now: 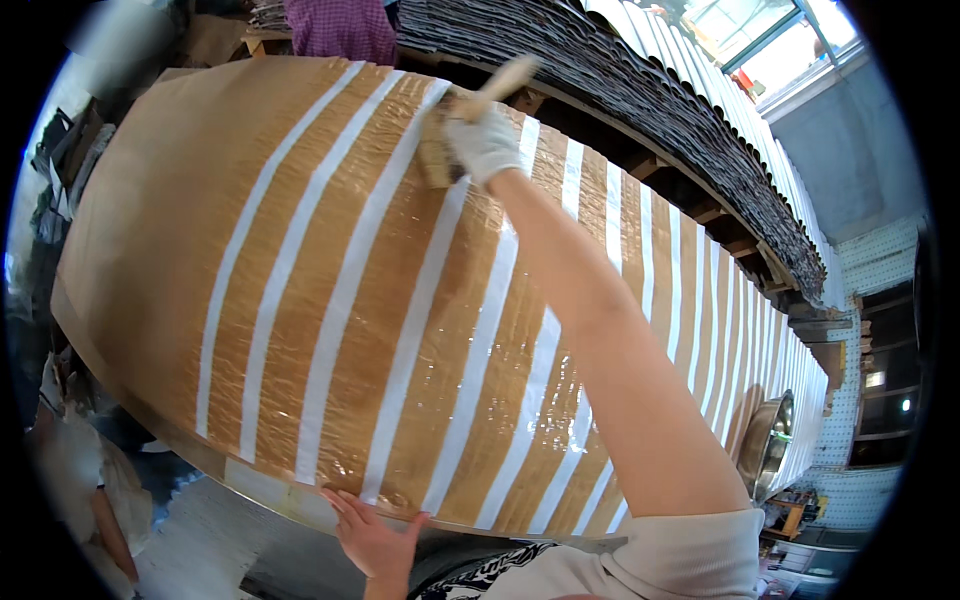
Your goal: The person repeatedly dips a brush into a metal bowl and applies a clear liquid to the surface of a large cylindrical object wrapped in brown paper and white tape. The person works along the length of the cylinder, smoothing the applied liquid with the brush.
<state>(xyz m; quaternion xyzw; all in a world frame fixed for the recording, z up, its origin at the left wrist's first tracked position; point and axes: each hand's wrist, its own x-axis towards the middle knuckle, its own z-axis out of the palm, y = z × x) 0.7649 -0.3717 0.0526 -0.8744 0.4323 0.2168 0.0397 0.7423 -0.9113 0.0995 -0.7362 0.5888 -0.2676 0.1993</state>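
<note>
A wide paste brush (436, 148) with a pale wooden handle is gripped in my right hand (486, 145), which wears a white glove. Its bristles press on the far part of a long row of brown paper sheets (400, 290), layered so that white strips show between them. Much of the brown surface looks wet and shiny. The brush is slightly smeared by motion. My bare left hand (368, 530) rests at the near edge, its fingers and thumb spread over the ends of the white strips, holding nothing.
A metal bowl (766, 440) stands on the sheets to the right. Behind the table are long stacks of dark-edged sheets (600, 80) on wooden supports. Purple checked cloth (342, 30) hangs at the back. Another person (95, 480) is at the lower left.
</note>
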